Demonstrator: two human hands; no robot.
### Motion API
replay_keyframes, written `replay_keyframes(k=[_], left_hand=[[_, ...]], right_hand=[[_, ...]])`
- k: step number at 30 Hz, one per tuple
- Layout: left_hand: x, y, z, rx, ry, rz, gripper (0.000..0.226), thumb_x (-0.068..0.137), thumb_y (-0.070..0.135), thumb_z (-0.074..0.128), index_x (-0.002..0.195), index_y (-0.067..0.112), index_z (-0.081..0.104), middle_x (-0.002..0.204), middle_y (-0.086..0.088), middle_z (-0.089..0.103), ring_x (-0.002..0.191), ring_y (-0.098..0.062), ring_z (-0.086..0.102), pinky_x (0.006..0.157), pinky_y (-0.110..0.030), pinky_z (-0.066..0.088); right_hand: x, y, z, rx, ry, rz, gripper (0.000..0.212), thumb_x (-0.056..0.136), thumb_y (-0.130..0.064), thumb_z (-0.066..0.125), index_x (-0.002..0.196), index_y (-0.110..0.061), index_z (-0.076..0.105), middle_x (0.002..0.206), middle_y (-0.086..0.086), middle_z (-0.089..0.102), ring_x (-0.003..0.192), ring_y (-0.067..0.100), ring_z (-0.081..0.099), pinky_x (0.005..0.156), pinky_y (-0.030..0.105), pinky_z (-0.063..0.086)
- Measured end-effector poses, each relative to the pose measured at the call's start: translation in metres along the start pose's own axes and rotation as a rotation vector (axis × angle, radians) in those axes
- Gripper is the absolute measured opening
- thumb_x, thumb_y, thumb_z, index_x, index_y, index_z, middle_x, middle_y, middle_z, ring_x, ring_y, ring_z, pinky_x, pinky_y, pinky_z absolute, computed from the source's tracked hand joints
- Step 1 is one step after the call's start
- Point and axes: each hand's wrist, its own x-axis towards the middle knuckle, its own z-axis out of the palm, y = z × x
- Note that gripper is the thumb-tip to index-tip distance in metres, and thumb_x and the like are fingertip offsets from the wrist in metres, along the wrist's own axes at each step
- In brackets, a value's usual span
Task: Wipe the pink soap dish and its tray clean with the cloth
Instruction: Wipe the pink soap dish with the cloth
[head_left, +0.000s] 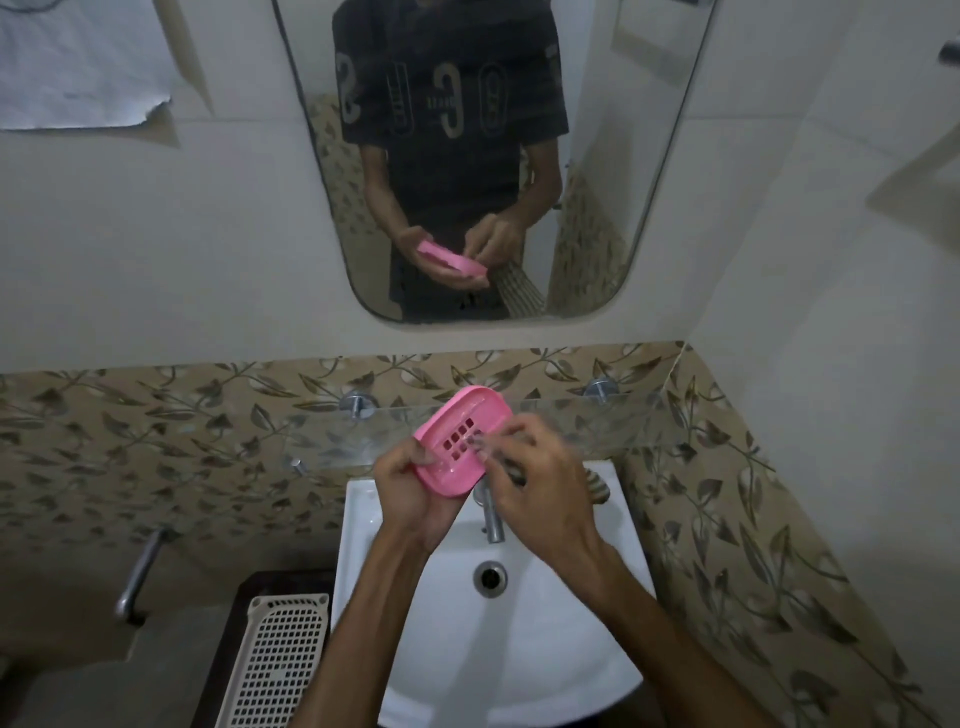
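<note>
The pink soap dish (470, 413) is tilted up over the basin, its slotted inner tray (460, 441) facing me. My left hand (410, 493) grips the dish by its near left end. My right hand (545, 483) is at the dish's right side, with blurred fingertips on the slots. A striped cloth (596, 486) peeks out behind my right hand; in the mirror it hangs down from that hand.
A white basin (550, 649) with a steel tap (493, 522) is below my hands. A glass shelf (597, 421) runs along the leaf-patterned tiles behind. The mirror (597, 156) hangs above. A white perforated basket (280, 660) stands at the lower left, beside a metal wall tap (137, 577).
</note>
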Motion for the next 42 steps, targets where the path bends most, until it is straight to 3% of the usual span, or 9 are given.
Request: replay_keyframes(k=[5, 10, 13, 16, 19, 23, 27, 30, 42], left_hand=[[-0.003, -0.006, 0.010, -0.002, 0.101, 0.048, 0.057, 0.047, 0.007, 0.048, 0.101, -0.004, 0.061, 0.090, -0.019, 0.062, 0.078, -0.029, 0.061, 0.075, -0.037, 0.049], [-0.001, -0.006, 0.013, 0.044, 0.148, 0.057, 0.043, 0.055, 0.005, 0.037, 0.075, 0.002, 0.075, 0.083, -0.015, 0.061, 0.072, -0.024, 0.055, 0.050, -0.023, 0.046], [0.000, -0.006, 0.015, 0.052, 0.143, 0.074, 0.043, 0.055, 0.003, 0.038, 0.077, 0.001, 0.075, 0.083, -0.017, 0.064, 0.072, -0.025, 0.062, 0.057, -0.027, 0.054], [-0.001, -0.004, 0.013, 0.043, 0.163, 0.052, 0.039, 0.050, 0.004, 0.044, 0.084, -0.001, 0.063, 0.085, -0.015, 0.055, 0.069, -0.025, 0.055, 0.051, -0.026, 0.047], [0.000, -0.005, 0.015, 0.043, 0.154, 0.064, 0.045, 0.055, 0.004, 0.041, 0.093, -0.002, 0.065, 0.088, -0.020, 0.063, 0.077, -0.029, 0.062, 0.066, -0.033, 0.055], [0.000, -0.006, 0.017, 0.053, 0.193, 0.061, 0.034, 0.054, 0.006, 0.041, 0.084, 0.000, 0.055, 0.082, -0.014, 0.050, 0.068, -0.024, 0.052, 0.052, -0.026, 0.044], [0.000, -0.008, 0.019, 0.007, 0.155, 0.058, 0.053, 0.048, 0.004, 0.047, 0.097, -0.005, 0.063, 0.083, -0.020, 0.063, 0.072, -0.028, 0.059, 0.056, -0.030, 0.054], [-0.001, -0.008, 0.016, 0.057, 0.198, 0.053, 0.037, 0.054, 0.005, 0.039, 0.086, -0.001, 0.055, 0.082, -0.014, 0.052, 0.069, -0.023, 0.049, 0.047, -0.024, 0.042], [0.003, -0.012, 0.014, 0.158, 0.196, 0.047, 0.042, 0.047, 0.006, 0.045, 0.086, -0.003, 0.057, 0.079, -0.015, 0.055, 0.071, -0.023, 0.049, 0.051, -0.024, 0.039]], right_hand=[[0.004, -0.003, -0.005, 0.100, 0.115, 0.110, 0.021, 0.086, -0.011, 0.083, 0.107, -0.015, 0.082, 0.102, -0.002, 0.080, 0.087, 0.008, 0.073, 0.079, 0.028, 0.063], [-0.001, -0.011, 0.003, 0.152, 0.040, 0.025, 0.020, 0.082, -0.009, 0.085, 0.100, -0.015, 0.083, 0.098, -0.002, 0.081, 0.086, 0.005, 0.073, 0.080, 0.017, 0.060], [0.006, -0.005, 0.002, 0.117, 0.089, 0.148, 0.020, 0.085, -0.006, 0.082, 0.102, -0.015, 0.082, 0.099, -0.002, 0.078, 0.084, 0.006, 0.069, 0.077, 0.021, 0.060], [0.003, -0.007, 0.005, 0.074, -0.049, -0.050, 0.015, 0.085, -0.008, 0.080, 0.098, -0.013, 0.080, 0.097, -0.001, 0.075, 0.084, 0.009, 0.067, 0.076, 0.016, 0.054], [0.013, 0.002, -0.001, 0.086, 0.114, 0.089, 0.015, 0.086, -0.006, 0.081, 0.099, -0.013, 0.081, 0.098, 0.001, 0.077, 0.086, 0.011, 0.070, 0.077, 0.030, 0.062], [0.000, -0.007, 0.006, 0.085, -0.006, -0.105, 0.017, 0.081, -0.001, 0.079, 0.093, -0.013, 0.079, 0.095, -0.001, 0.076, 0.085, 0.008, 0.069, 0.075, 0.020, 0.059], [0.008, 0.004, 0.002, 0.135, 0.090, 0.140, 0.017, 0.084, -0.006, 0.084, 0.099, -0.013, 0.082, 0.098, 0.000, 0.077, 0.084, 0.005, 0.069, 0.075, 0.017, 0.060], [0.004, -0.001, 0.003, 0.134, -0.075, 0.017, 0.014, 0.082, -0.010, 0.084, 0.096, -0.013, 0.082, 0.097, -0.002, 0.078, 0.085, 0.006, 0.071, 0.077, 0.021, 0.061], [0.005, -0.002, -0.001, 0.217, -0.084, 0.202, 0.017, 0.078, -0.009, 0.088, 0.090, -0.019, 0.084, 0.089, -0.009, 0.079, 0.080, 0.000, 0.072, 0.073, 0.020, 0.062]])
